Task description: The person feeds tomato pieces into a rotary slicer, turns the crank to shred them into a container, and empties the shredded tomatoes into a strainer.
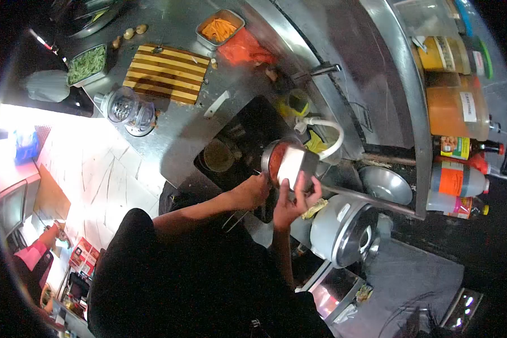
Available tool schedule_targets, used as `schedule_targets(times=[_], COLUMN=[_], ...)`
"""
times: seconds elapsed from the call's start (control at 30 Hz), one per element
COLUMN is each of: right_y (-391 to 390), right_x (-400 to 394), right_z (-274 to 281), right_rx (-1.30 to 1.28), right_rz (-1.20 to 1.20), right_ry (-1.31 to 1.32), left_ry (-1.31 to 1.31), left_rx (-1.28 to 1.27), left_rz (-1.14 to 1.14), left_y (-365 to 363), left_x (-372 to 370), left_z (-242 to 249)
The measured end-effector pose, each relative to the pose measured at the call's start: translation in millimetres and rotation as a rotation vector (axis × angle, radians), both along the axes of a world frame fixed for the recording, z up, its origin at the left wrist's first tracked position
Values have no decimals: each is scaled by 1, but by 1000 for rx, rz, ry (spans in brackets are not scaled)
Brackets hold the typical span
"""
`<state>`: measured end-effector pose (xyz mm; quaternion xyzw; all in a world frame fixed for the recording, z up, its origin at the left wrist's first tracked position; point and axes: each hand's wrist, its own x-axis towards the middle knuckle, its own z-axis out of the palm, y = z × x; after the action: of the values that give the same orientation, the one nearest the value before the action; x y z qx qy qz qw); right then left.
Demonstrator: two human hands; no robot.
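My left hand (252,190) is closed at the near side of a round metal strainer or pan (268,159), which has something red inside. What it grips looks like the handle. Over the right part of that vessel is a white, box-shaped container (292,164), tilted, with my right hand (296,204) holding its lower side by the fingertips. The dark sink (248,121) lies beneath and left of both hands, with a round, murky container (218,155) in it. A white curved faucet (337,138) arches just beyond the white container.
Left on the counter are a striped cutting board (169,73), a knife (217,105), a clear appliance part (121,107) and a tray of green shreds (88,65). A rice cooker (343,231) stands right of my right hand. Another person's arm (48,234) shows lower left.
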<state>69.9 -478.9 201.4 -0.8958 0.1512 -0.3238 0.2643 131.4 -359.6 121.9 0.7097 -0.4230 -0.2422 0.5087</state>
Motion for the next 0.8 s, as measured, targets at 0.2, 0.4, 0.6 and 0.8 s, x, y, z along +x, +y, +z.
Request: schedule_targets(times=[0.2, 0.4, 0.6, 0.8], right_y=[0, -28, -47, -41], right_x=[2, -16, -38, -53], right_z=[3, 14, 13, 3], right_rx=[336, 1227, 1561, 1577], right_rz=[-120, -67, -24, -17], right_ry=[-58, -310, -419, -447], left_ry=[262, 372, 330, 523], left_rx=[73, -9, -206, -96], left_rz=[31, 104, 111, 63], left_y=[2, 8, 25, 50], left_x=[4, 6, 4, 1], left_z=[6, 24, 25, 24])
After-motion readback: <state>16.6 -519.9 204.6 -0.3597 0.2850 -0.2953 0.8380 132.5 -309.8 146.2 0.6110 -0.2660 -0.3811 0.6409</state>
